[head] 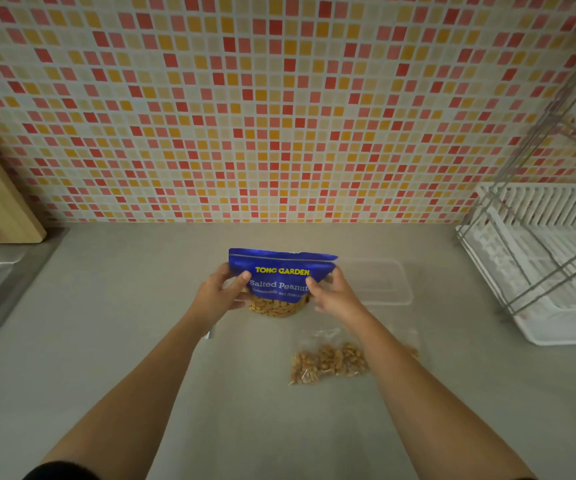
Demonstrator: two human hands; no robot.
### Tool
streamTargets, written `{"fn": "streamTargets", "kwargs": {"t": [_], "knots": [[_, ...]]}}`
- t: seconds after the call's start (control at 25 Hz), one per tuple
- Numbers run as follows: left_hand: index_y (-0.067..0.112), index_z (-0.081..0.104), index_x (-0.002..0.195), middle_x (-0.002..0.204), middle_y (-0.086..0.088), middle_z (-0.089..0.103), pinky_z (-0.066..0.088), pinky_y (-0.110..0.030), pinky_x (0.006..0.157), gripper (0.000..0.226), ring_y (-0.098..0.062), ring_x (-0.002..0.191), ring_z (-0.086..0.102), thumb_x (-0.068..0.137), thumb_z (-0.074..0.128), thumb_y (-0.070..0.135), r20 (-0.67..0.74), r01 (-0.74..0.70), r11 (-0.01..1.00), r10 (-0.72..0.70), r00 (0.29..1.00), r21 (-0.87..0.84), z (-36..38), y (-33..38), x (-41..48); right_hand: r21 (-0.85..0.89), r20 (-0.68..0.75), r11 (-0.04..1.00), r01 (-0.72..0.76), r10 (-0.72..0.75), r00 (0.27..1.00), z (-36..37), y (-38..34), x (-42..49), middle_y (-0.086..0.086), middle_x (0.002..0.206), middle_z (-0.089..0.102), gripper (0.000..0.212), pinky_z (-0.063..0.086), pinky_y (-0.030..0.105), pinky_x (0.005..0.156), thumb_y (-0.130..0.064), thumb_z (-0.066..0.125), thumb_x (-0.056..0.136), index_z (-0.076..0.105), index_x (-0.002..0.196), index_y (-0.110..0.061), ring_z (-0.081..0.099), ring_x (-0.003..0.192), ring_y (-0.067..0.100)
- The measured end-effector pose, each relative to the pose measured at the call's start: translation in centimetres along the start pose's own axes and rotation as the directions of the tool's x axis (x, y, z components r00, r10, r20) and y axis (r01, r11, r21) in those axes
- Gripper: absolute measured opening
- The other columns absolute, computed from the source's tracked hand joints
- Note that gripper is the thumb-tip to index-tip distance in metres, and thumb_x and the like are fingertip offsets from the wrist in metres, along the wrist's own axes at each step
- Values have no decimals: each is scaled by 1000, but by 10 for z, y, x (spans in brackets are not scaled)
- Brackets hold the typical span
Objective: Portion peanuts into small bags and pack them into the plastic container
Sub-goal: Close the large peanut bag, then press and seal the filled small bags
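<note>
I've got the blue peanut pouch [281,277] upright mid-desk [141,341], left hand [215,296] and right hand [336,294] both gripping its sides. Filled small bags [328,363] lie nearer me on the right; clear plastic container [380,282] sits just right of the pouch.

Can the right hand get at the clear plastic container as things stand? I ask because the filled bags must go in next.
Probably yes. The clear plastic container lies open just beside the right hand, nothing between them, but that hand holds the blue peanut pouch.
</note>
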State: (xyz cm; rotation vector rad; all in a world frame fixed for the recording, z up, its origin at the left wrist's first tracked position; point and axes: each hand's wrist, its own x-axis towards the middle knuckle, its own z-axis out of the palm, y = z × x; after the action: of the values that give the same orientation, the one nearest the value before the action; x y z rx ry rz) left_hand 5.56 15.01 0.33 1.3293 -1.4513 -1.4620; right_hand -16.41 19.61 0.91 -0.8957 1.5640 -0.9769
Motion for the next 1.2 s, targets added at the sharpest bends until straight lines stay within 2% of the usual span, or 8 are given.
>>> {"fn": "streamTargets", "kwargs": {"t": [0.12,0.2,0.36,0.48,0.8,0.96,1.08,1.2], "knots": [[43,46,106,122,4,59,56,-32,72,15,-23,78,68,92,51,38,30,106,993,-105,994,-53,18,-18,-7,91,82,992,-90,83,993,16,10,-2,0,129,49,39,51,38,80,-35,51,92,29,123,-27,61,99,27],[42,45,98,120,3,62,55,-34,73,9,-24,77,66,92,51,39,4,121,985,-121,993,-126,25,-22,-3,150,99,985,-88,73,992,20,13,6,-3,130,47,32,48,42,89,-36,47,94,29,120,-32,59,101,27],[29,38,118,119,0,61,54,-32,73,35,-28,83,64,90,54,41,-66,162,964,-179,982,-210,31,-15,29,189,95,980,-64,47,994,18,5,33,-5,133,47,32,37,49,104,-32,44,96,31,125,-31,58,107,31],[23,33,126,116,-2,59,55,-32,72,49,-29,90,64,88,55,45,-105,199,954,-227,968,-222,30,-7,68,204,81,977,-65,49,996,18,-8,67,-3,134,48,36,36,44,101,-28,43,97,31,131,-25,56,112,32],[22,33,129,120,-5,56,56,-35,75,56,-31,96,65,86,55,50,-117,208,956,-235,965,-205,18,6,150,177,53,984,-31,22,998,23,-34,152,1,135,51,32,45,38,94,-29,44,97,36,127,-23,61,104,26],[21,30,133,127,-6,53,53,-34,80,58,-31,106,62,88,52,48,-102,237,958,-255,961,-163,14,17,160,110,54,993,-39,34,998,21,-39,167,-3,128,54,39,47,35,89,-37,45,95,35,131,-25,62,100,25],[15,17,143,118,-3,50,50,-32,83,69,-26,95,61,91,53,41,-121,236,941,-271,955,-243,20,21,142,-172,-65,985,-32,22,998,21,-34,151,6,127,58,44,48,41,94,-51,50,88,44,119,-20,60,110,29],[10,27,140,106,0,54,47,-26,77,65,-19,92,55,89,59,32,-125,277,936,-308,943,-217,28,12,101,-420,-69,903,90,-131,989,16,-20,95,8,117,63,39,42,22,90,-34,58,88,56,117,-8,61,104,20]]}}
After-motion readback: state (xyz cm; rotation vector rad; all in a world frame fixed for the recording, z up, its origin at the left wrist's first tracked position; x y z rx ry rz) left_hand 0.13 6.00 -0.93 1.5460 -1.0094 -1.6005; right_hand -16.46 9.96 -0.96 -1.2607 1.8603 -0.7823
